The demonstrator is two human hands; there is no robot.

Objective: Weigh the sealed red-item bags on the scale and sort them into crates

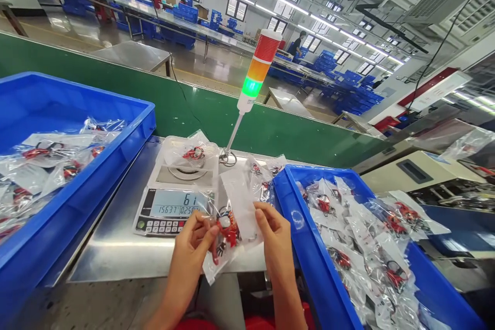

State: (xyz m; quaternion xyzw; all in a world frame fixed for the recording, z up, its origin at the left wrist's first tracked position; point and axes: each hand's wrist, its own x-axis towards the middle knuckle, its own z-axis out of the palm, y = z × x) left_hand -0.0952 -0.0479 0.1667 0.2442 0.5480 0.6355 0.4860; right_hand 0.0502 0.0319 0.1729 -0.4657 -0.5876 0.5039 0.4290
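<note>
In front of me is a clear plastic bag [229,233] with red and black cabled parts inside and a white paper strip [240,201] along it. My left hand [193,245] pinches the left side of this bag, fingers closed. My right hand [275,237] is closed on the right edge at the white strip. Just beyond my left hand stands a digital scale [157,211], its display reading 61 on the top line. Another bag with red parts [194,153] lies on the scale's pan.
A blue bin [131,136] on the left and another blue bin [285,185] on the right hold several similar bags. More bags [265,178] lie behind my right hand. A signal tower [253,72] glows green behind the metal table [112,247]. A green panel [185,108] runs behind.
</note>
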